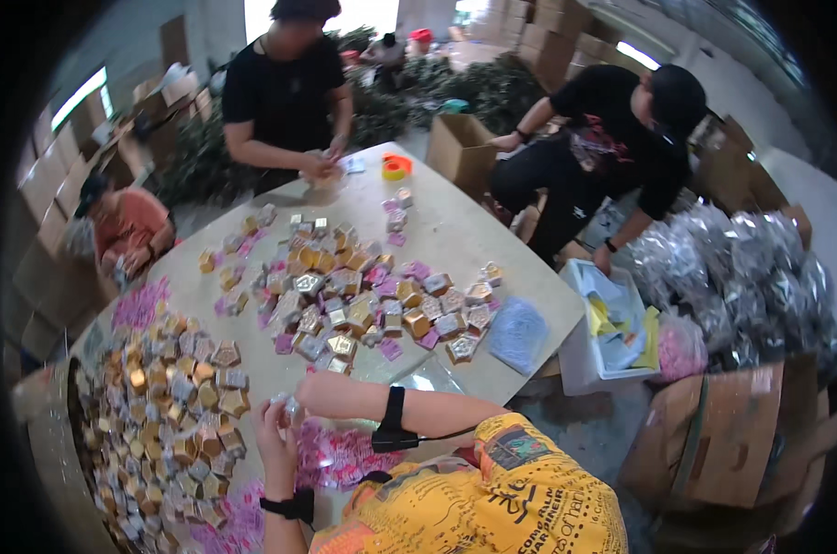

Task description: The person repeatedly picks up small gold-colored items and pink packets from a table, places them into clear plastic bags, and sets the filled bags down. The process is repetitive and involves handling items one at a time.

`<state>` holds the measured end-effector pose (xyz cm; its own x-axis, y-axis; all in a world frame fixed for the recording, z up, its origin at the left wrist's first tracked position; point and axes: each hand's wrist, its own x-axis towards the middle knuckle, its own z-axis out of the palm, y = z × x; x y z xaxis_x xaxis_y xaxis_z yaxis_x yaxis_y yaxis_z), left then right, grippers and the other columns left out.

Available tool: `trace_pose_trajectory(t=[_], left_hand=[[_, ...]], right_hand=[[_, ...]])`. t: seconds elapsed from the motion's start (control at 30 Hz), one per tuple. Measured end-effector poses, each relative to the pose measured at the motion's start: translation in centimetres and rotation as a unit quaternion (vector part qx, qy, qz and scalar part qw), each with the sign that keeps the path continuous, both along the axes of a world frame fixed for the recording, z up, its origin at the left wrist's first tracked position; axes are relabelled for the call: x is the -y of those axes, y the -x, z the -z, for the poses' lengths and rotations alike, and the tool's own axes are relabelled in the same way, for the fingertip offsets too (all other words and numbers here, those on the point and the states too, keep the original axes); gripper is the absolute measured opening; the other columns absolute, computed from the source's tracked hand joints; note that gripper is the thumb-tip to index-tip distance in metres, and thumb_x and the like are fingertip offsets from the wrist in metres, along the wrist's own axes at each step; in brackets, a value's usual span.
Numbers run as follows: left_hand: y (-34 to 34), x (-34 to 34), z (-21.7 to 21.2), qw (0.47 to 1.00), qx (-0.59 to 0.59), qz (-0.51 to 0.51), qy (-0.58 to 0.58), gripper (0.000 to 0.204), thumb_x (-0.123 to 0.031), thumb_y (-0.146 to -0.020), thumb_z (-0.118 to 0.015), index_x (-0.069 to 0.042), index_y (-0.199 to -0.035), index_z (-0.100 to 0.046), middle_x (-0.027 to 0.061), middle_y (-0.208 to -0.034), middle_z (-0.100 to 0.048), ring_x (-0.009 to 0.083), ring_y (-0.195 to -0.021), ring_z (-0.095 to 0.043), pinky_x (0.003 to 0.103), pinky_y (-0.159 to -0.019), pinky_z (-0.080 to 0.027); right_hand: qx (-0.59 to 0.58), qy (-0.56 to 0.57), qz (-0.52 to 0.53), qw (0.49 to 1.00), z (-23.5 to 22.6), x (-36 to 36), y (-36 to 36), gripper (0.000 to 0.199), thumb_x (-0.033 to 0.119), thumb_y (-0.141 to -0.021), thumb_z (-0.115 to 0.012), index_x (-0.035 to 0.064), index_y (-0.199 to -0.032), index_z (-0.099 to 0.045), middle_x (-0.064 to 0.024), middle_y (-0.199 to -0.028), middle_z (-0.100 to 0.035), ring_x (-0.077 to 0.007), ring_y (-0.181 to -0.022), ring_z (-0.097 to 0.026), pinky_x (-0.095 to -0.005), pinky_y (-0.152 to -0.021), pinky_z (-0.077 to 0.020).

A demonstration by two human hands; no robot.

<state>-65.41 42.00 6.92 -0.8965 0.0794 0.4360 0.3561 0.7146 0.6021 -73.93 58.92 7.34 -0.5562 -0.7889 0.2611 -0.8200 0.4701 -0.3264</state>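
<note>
My left hand (275, 432) and my right hand (331, 396) meet over the near edge of the table, fingers closed around a small silvery piece (291, 404). Its exact kind is too small to make out. Under my right forearm lies a patch of pink and white printed slips or packets (345, 454). To the left of my hands spreads a large heap of gold and silver faceted box-like pieces (188, 406). Beyond my hands, more of these gold and silver pieces (358, 314) lie mixed with small pink packets (391, 349).
The pale table (474, 240) carries a clear plastic bundle (518, 334) and an orange-yellow tape roll (396, 167). At the right stand a white bin (580, 355), shiny plastic bags (741, 277) and cartons (732, 434). Several people work around; one reaches into an open carton (460, 152).
</note>
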Motion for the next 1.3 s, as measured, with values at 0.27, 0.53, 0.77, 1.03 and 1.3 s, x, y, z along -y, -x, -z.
trace_pose_trajectory(t=[0.27, 0.53, 0.77, 1.03, 1.3], left_hand=[[0.6, 2.3, 3.8, 0.994, 0.080, 0.072, -0.031, 0.048, 0.004, -0.067, -0.062, -0.003, -0.113, -0.047, 0.0110, -0.100, -0.045, 0.0224, -0.084, -0.048, 0.032, -0.074, -0.045], [0.1, 0.4, 2.9, 0.982, 0.134, 0.079, -0.111, 0.047, 0.002, -0.066, -0.065, -0.001, -0.109, -0.047, 0.0069, -0.097, -0.046, 0.0153, -0.076, -0.046, 0.027, -0.068, -0.041], [-0.2, -0.4, 2.5, 0.985, 0.093, 0.044, -0.136, 0.044, 0.003, -0.066, -0.065, -0.001, -0.107, -0.049, 0.0064, -0.095, -0.047, 0.0141, -0.075, -0.046, 0.026, -0.066, -0.040], [1.3, -2.0, 0.8, 0.981, 0.043, 0.040, -0.187, 0.043, -0.007, -0.074, -0.072, -0.003, -0.112, -0.052, 0.0098, -0.107, -0.048, 0.0178, -0.091, -0.053, 0.029, -0.078, -0.046], [0.6, -1.1, 0.2, 0.981, -0.008, 0.018, -0.191, 0.045, -0.007, -0.073, -0.073, -0.009, -0.113, -0.052, 0.0057, -0.110, -0.048, 0.0137, -0.087, -0.050, 0.027, -0.074, -0.043]], right_hand=[[-0.014, -0.040, 0.006, 0.999, 1.1, 0.2, -0.4, 0.011, 0.011, -0.066, -0.061, 0.0010, -0.069, -0.065, -0.0148, -0.068, -0.062, -0.0315, -0.066, -0.064, -0.0387, -0.060, -0.0516], [-0.037, -0.021, 0.000, 0.999, 1.7, -0.8, -1.3, 0.011, 0.012, -0.065, -0.060, 0.0016, -0.065, -0.065, -0.0154, -0.067, -0.063, -0.0315, -0.065, -0.064, -0.0399, -0.059, -0.0513], [-0.025, -0.009, 0.009, 1.000, 1.7, -1.1, -1.0, 0.013, 0.012, -0.064, -0.059, 0.0001, -0.066, -0.064, -0.0174, -0.067, -0.062, -0.0328, -0.064, -0.063, -0.0403, -0.057, -0.0506], [0.016, 0.143, 0.031, 0.989, -0.4, -3.5, 0.2, 0.011, 0.011, -0.069, -0.057, 0.0001, -0.067, -0.060, -0.0210, -0.068, -0.057, -0.0376, -0.068, -0.059, -0.0448, -0.062, -0.0477], [0.072, 0.161, -0.005, 0.984, -4.5, -3.1, -1.1, 0.007, 0.006, -0.074, -0.060, 0.0002, -0.076, -0.056, -0.0170, -0.070, -0.056, -0.0345, -0.068, -0.058, -0.0420, -0.062, -0.0465]])
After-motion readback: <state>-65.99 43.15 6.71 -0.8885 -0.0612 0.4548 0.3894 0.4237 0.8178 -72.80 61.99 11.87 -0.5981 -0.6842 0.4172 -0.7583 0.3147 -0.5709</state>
